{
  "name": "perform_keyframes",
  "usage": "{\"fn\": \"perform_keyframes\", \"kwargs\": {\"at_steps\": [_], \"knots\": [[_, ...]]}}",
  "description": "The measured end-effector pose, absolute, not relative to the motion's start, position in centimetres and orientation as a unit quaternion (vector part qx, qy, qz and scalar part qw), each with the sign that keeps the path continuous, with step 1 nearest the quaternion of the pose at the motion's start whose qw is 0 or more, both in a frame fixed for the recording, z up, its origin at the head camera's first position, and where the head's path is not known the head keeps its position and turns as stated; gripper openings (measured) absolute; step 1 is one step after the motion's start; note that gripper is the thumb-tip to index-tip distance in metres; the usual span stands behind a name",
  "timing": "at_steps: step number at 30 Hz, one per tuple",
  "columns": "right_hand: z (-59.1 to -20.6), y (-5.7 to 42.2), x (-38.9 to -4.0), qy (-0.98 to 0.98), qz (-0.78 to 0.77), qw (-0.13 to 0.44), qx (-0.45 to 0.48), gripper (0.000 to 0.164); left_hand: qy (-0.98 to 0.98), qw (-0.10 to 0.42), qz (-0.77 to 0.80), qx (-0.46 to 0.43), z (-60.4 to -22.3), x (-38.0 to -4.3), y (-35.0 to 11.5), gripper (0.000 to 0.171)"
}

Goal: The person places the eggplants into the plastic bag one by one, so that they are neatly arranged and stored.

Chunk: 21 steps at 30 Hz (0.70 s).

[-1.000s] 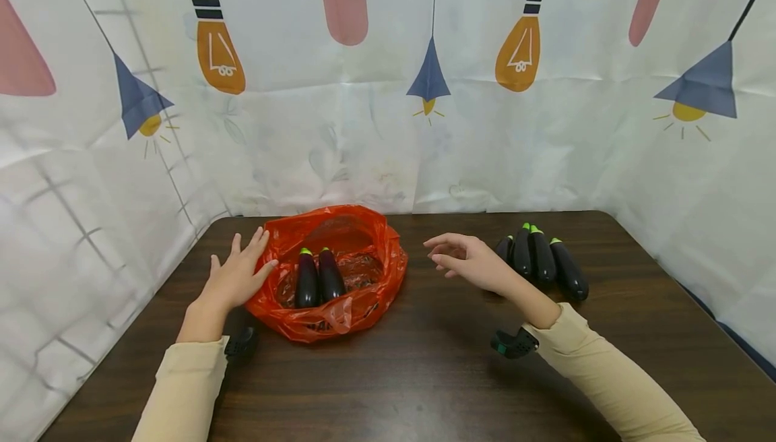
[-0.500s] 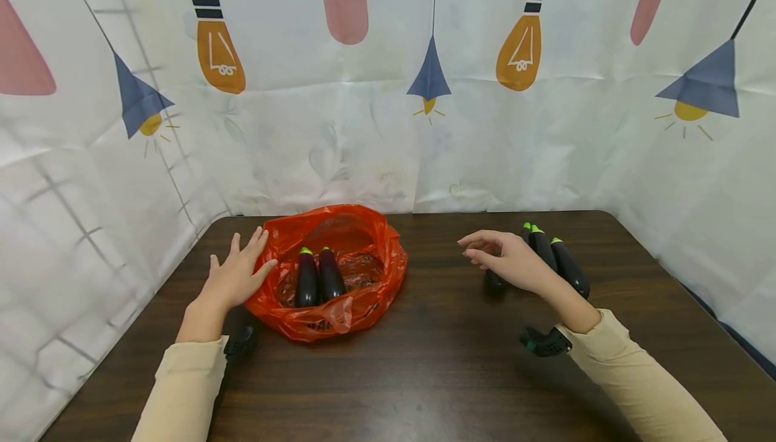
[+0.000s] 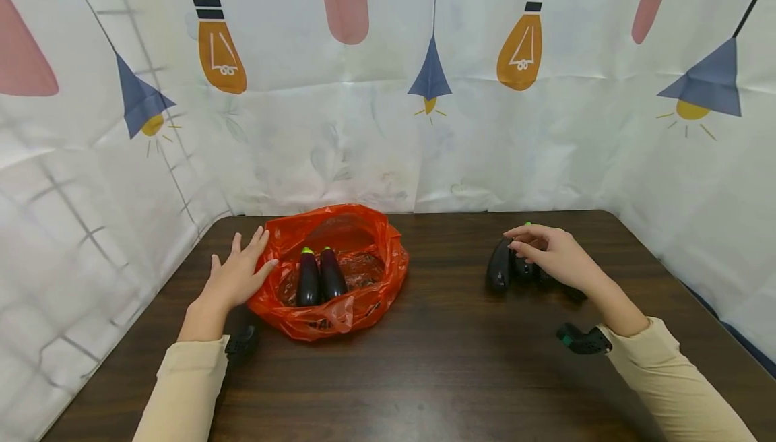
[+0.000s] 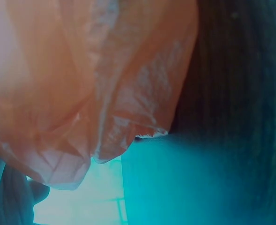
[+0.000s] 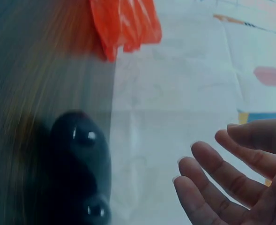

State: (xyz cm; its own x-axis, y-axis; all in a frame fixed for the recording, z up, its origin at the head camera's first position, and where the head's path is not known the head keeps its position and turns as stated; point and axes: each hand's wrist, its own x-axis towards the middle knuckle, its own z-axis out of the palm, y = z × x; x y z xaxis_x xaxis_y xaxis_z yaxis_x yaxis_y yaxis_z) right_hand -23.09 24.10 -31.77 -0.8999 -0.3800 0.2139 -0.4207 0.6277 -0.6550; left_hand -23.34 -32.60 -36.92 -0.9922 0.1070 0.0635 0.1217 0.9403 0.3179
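A red plastic bag (image 3: 376,300) stands with its mouth wide on the table, and two dark eggplants (image 3: 308,281) with green tops lie inside. My left hand (image 3: 236,273) rests with spread fingers against the bag's left side; in the left wrist view the bag (image 4: 133,65) fills much of the picture. At the right, my right hand (image 3: 560,257) hovers over a row of several eggplants (image 3: 500,268) and hides part of them. The right wrist view shows its fingers (image 5: 227,187) loosely bent, holding nothing, with a gap to the nearest eggplants (image 5: 81,145).
The dark wooden table (image 3: 412,374) runs under everything. A pale printed curtain (image 3: 376,152) hangs behind the table's back edge and along both sides. Bare tabletop lies between the bag and the eggplant row.
My right hand has moved right, from beside the bag to over the eggplant row, uncovering the leftmost eggplant. My left hand and the bag stay as they were.
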Motion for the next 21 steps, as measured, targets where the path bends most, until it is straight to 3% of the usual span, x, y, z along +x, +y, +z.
{"fn": "perform_keyframes", "kwargs": {"at_steps": [21], "knots": [[-33.0, 30.0, -24.5, -0.924, 0.354, 0.020, 0.142, 0.042, -0.984, 0.024, -0.165, -0.061, -36.8, -23.2, -32.5, 0.079]]}}
